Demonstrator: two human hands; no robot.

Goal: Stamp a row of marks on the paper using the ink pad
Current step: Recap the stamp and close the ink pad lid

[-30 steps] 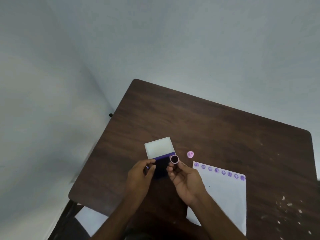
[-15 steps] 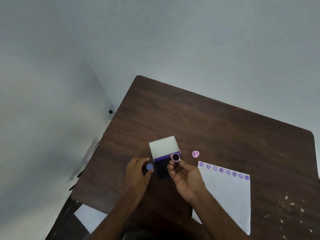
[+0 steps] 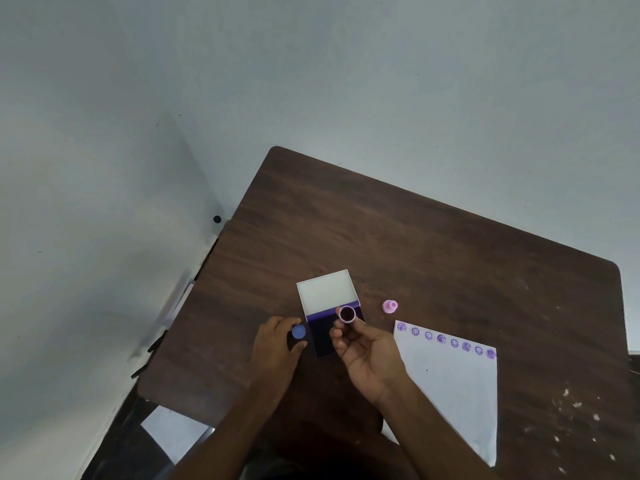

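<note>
My right hand (image 3: 367, 355) fingers pinched the round stamp (image 3: 347, 314) over the ink pad (image 3: 323, 336), while my left hand (image 3: 277, 348) fingers clamped a blue cap (image 3: 298, 331).

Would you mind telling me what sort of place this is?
Probably a plain room set up for a small desk craft: a bare dark wooden table stands against blank pale walls, holding only an open ink pad and stamped paper.

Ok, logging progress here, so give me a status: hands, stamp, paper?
Left hand holds blue cap. Right hand holds stamp over open ink pad. Paper has a row of purple marks. Nothing blocking.
</note>
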